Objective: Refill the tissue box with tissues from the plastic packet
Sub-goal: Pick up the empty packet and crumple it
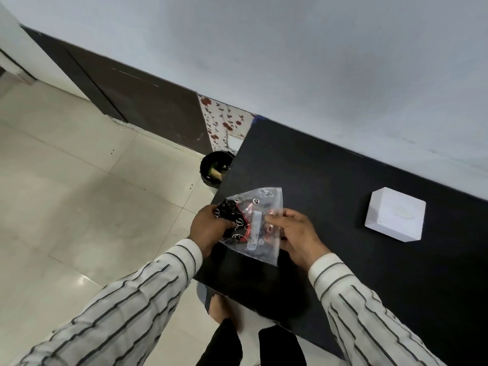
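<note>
Plastic packet [260, 223] held over the table [343, 180].
Left hand [208, 228] grips the tissues inside; right hand [293, 231] pinches the packet, steadying it.

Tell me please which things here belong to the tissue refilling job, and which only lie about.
Belong to the job:
plastic packet, held by left hand and right hand
white tissue box on the black table

Just lying about:
black bin on the floor

The person is wearing a cream shirt w/ thin dark stripes, long sleeves [111, 310] buttoned at cuffs, dark trousers [224, 347], bare foot [224, 310].
</note>
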